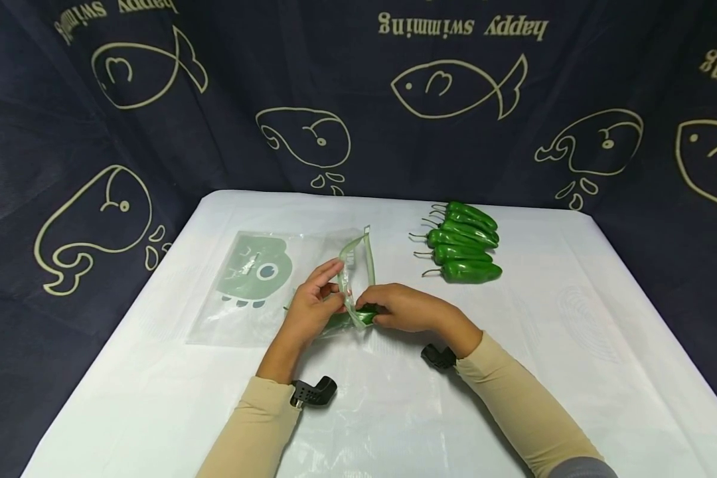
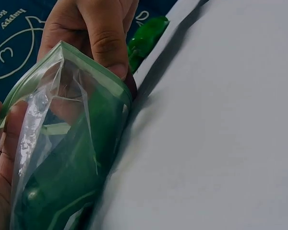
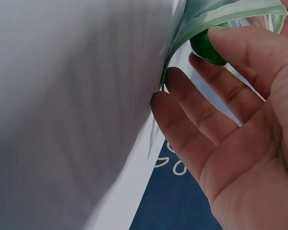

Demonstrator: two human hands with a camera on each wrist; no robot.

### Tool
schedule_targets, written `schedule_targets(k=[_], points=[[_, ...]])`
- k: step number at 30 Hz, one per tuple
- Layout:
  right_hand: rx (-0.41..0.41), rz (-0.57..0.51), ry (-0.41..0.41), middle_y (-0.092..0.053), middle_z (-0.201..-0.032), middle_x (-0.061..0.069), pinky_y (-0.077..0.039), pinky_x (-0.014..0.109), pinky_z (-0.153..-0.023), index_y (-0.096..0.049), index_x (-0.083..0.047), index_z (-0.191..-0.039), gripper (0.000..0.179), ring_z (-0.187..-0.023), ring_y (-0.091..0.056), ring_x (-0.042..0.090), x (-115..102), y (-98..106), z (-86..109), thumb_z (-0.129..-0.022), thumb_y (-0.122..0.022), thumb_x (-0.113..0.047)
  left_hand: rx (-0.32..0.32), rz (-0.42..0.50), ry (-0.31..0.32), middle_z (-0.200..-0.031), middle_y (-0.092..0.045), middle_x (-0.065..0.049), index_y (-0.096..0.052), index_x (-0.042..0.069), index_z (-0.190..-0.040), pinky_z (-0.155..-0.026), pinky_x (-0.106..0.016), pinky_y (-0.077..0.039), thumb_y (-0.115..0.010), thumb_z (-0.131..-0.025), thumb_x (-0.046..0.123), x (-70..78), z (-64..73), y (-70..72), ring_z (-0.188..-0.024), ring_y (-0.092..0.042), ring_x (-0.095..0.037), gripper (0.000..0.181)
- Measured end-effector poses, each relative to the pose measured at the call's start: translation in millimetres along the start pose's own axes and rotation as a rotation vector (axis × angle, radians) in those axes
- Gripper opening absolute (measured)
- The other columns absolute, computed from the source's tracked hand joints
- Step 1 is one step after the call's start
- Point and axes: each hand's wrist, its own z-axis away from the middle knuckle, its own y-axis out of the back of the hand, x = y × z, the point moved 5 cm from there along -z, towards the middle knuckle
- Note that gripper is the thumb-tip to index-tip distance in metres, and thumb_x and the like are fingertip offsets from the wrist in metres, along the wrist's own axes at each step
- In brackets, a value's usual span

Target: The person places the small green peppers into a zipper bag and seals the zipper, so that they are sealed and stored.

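Observation:
A clear zip bag (image 1: pixel 311 249) with a pale green zip edge and a green cartoon print lies on the table, its mouth spread toward the right. My left hand (image 1: pixel 312 307) holds the rim of that mouth between thumb and fingers. At the opening, my right hand (image 1: pixel 407 307) pinches the end of a green pepper (image 3: pixel 209 48), its thumb on the pepper and other fingers loosely spread by the rim. Most of the pepper (image 2: pixel 57 182) shows through the plastic, inside the bag; whether a second one lies with it, I cannot tell.
Several green peppers (image 1: pixel 463 242) lie in a column at the back right, stems pointing left. The white-covered table (image 1: pixel 514 411) ends at a dark blue cloth (image 1: pixel 358 66) with fish and whale drawings.

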Motion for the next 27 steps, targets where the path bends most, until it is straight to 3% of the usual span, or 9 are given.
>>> schedule_targets(k=[9,15,27], points=[[-0.041,-0.045,-0.022,-0.067,-0.118,0.002,-0.050,0.034,-0.091,-0.067,-0.010,-0.122,0.032,-0.105,-0.060,0.016,-0.7,-1.2,0.6,-0.090,-0.069,-0.003,-0.017,0.006,0.004,-0.157,-0.030,-0.006,-0.042,-0.002,-0.148,-0.071,-0.023,-0.057,-0.055,-0.091,-0.014,0.2,-1.2,-4.8,-0.101,-0.049,-0.022,0.060],[-0.072,-0.042,-0.037,-0.067,-0.121,0.001,-0.050,0.035,-0.097,-0.068,-0.010,-0.125,0.034,-0.114,-0.059,0.015,-1.1,-3.1,0.8,-0.091,-0.071,-0.007,-0.021,0.007,-0.010,-0.155,-0.034,-0.002,-0.044,-0.001,-0.147,-0.072,-0.024,-0.058,-0.056,-0.091,-0.013,1.3,-0.9,-5.7,-0.101,-0.050,-0.021,0.058],[-0.049,-0.048,0.003,-0.065,-0.120,0.004,-0.049,0.035,-0.097,-0.067,-0.007,-0.123,0.032,-0.112,-0.060,0.020,-6.4,4.1,2.0,-0.092,-0.070,-0.006,-0.013,-0.011,-0.021,-0.154,-0.035,-0.004,-0.043,-0.005,-0.147,-0.071,-0.022,-0.056,-0.056,-0.090,-0.012,-4.5,-1.2,-1.5,-0.097,-0.049,-0.018,0.058]])
